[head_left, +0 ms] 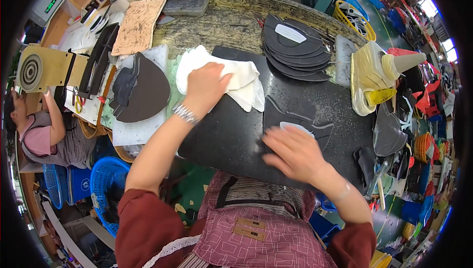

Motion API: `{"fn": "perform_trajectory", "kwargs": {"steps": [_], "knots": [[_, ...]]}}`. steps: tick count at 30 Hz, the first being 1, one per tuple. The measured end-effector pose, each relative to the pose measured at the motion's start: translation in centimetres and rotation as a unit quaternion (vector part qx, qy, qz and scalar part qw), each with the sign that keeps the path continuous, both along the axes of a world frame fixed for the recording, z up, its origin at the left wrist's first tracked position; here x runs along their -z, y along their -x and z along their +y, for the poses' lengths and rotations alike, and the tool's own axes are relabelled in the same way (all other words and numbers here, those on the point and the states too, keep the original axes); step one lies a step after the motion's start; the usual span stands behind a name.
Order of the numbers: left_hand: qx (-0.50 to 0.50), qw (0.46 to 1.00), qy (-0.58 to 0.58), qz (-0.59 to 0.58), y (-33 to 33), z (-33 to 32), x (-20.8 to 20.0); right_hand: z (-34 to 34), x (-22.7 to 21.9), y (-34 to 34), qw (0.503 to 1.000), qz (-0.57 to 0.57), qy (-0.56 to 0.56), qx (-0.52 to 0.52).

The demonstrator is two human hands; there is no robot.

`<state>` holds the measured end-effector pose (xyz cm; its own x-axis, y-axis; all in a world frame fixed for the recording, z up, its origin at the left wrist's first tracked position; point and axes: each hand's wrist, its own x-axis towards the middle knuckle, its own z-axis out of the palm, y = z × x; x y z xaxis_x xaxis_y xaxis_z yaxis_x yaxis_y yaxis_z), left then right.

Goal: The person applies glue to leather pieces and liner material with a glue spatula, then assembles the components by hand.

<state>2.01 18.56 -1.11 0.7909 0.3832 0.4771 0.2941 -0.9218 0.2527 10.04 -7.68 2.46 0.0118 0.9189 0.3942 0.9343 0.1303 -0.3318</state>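
My left hand [208, 84], wearing a metal watch band, is closed on a bunched white cloth [241, 75] lying at the back of a black work board [221, 132]. To the right, my right hand [293, 152] is open, its fingers stretched out and slightly blurred. It lies over a dark, curved flat piece [290, 110] with a white patch [297, 128], partly covering both. Beyond that piece, similar dark curved pieces form a stack [295, 46]; the top one bears a white patch.
Dark cut pieces [143, 90] lie on a pale board at left. A yellowish container with a cone-shaped top [367, 78] stands at right, with a hammer [378, 177] nearer. A blue basket [109, 184] sits below left. Another person [47, 130] is at far left.
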Motion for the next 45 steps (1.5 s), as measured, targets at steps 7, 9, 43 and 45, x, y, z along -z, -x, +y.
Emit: {"fn": "perform_trajectory", "kwargs": {"steps": [7,9,43,45], "knots": [[-0.055,0.995,-0.041,0.066,-2.7,2.5,1.8,12.5,4.8,-0.6,0.999,-0.048,-0.007,0.015],[-0.16,0.956,0.212,-0.126,0.6,4.1,-2.4,12.4,4.9,-0.6,0.999,0.004,0.009,0.053],[0.32,0.928,0.099,0.161,4.4,-17.6,1.4,-9.0,5.7,-3.7,0.56,0.802,-0.129,0.16],[0.385,0.897,0.07,0.205,4.9,-16.5,1.6,-8.9,6.0,-2.8,0.603,0.77,-0.089,0.188]]}}
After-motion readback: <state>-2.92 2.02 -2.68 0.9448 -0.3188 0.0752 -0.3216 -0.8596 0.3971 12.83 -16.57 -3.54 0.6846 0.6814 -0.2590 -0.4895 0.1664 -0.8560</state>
